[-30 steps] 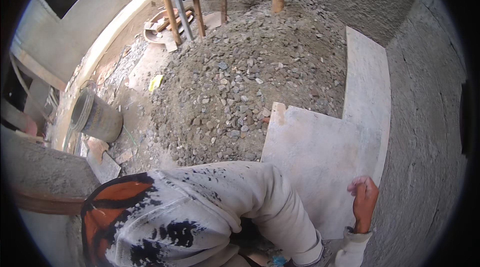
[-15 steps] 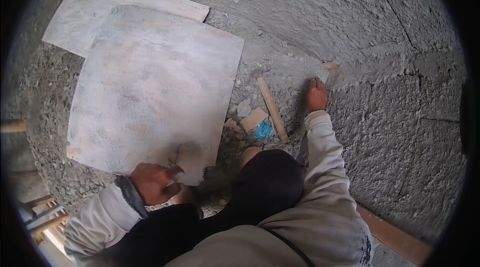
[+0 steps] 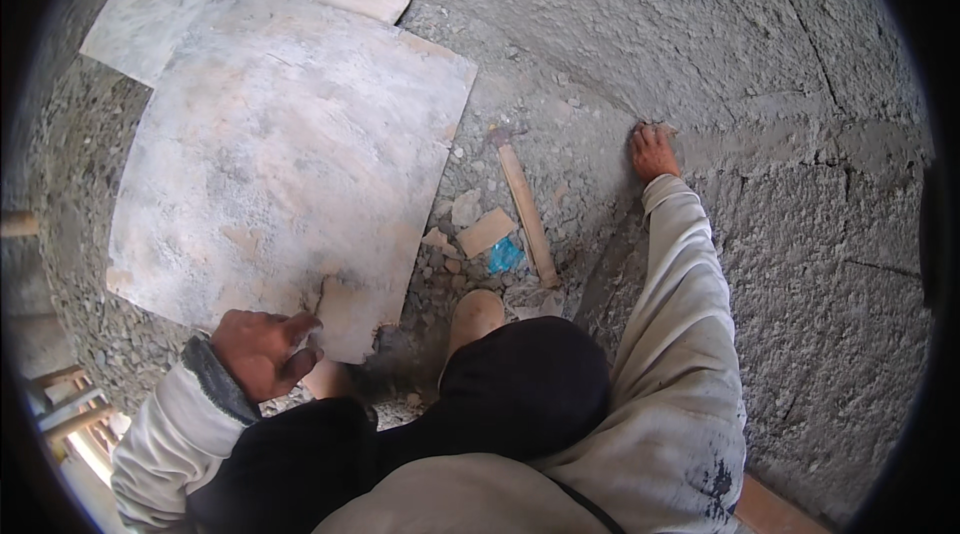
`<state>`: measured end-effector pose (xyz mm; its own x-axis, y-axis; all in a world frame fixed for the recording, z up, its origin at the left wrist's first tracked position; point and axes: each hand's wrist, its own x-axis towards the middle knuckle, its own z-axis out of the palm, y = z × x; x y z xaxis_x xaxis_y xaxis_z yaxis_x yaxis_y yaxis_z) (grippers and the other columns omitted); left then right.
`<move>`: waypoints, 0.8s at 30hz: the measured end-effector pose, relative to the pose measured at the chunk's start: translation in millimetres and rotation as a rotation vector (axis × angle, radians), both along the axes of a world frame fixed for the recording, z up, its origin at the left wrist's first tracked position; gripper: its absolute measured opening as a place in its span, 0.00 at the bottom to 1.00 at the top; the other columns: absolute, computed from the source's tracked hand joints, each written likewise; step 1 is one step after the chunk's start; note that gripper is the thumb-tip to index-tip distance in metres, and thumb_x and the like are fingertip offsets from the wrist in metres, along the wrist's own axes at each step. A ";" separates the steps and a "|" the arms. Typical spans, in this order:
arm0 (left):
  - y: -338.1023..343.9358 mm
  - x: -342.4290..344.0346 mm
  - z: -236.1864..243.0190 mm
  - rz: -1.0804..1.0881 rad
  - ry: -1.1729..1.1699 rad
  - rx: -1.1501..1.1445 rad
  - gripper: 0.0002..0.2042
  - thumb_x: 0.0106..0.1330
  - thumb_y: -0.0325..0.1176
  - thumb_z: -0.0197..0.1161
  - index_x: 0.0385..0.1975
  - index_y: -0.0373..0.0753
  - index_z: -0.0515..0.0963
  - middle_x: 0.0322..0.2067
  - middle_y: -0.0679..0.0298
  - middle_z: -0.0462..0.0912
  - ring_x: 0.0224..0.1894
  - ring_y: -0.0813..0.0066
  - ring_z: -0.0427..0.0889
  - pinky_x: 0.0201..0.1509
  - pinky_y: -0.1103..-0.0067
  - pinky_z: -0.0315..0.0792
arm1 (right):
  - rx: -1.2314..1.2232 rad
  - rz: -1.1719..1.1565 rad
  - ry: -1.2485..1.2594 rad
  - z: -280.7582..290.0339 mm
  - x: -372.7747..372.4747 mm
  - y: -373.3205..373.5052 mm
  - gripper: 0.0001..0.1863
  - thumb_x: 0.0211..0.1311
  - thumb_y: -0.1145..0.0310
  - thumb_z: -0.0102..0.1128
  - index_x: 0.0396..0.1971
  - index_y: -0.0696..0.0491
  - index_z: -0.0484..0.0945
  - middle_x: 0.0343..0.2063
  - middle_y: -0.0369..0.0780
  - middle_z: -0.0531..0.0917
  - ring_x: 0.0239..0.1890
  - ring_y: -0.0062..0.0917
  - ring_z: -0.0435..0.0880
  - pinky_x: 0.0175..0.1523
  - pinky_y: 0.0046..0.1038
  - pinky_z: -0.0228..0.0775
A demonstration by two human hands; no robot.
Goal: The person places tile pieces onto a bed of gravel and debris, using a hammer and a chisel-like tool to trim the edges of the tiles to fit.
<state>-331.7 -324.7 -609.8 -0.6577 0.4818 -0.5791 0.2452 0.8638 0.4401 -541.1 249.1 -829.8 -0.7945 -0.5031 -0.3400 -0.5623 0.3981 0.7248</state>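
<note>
Right hand (image 3: 654, 151) at rough wall (image 3: 800, 264) — hammer (image 3: 526, 209) on rubble (image 3: 478, 174)

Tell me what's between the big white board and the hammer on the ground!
In the head view, a flat tan piece, a blue scrap and loose stones lie between the big board and the hammer.

**No Readable Text Around You**

You are seeing no word, number or sign that can be read. The large pale board (image 3: 290, 144) is showing stains and scuffs, not legible print. The crumpled blue plastic (image 3: 506, 255) is appearing too small for you to be making out any label. On your right sleeve (image 3: 680, 334), dark blotches are forming no letters, and the rough wall (image 3: 820, 234) is bearing cracks, not writing.
</note>
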 end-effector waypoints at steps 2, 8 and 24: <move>-0.6 0.5 0.2 -0.007 0.020 -0.010 0.13 0.58 0.39 0.57 0.38 0.38 0.73 0.20 0.54 0.78 0.25 0.54 0.79 0.29 0.66 0.72 | -0.091 -0.084 -0.032 -0.8 -6.6 -5.4 0.14 0.55 0.67 0.46 0.38 0.55 0.76 0.40 0.41 0.76 0.51 0.32 0.68 0.50 0.35 0.60; -13.5 14.0 2.4 0.066 0.025 -0.017 0.13 0.58 0.39 0.57 0.39 0.38 0.73 0.20 0.53 0.78 0.25 0.54 0.79 0.29 0.66 0.71 | -0.086 -0.239 0.003 -15.7 -30.5 -20.5 0.11 0.56 0.67 0.46 0.35 0.54 0.75 0.32 0.40 0.76 0.41 0.31 0.72 0.47 0.32 0.60; -1.1 -13.8 -10.5 0.001 -0.028 0.041 0.12 0.58 0.37 0.56 0.38 0.38 0.73 0.20 0.55 0.79 0.27 0.55 0.79 0.31 0.67 0.72 | -0.033 -0.013 0.143 -10.0 -6.1 -0.5 0.17 0.55 0.63 0.48 0.40 0.54 0.78 0.48 0.42 0.70 0.48 0.32 0.68 0.55 0.42 0.53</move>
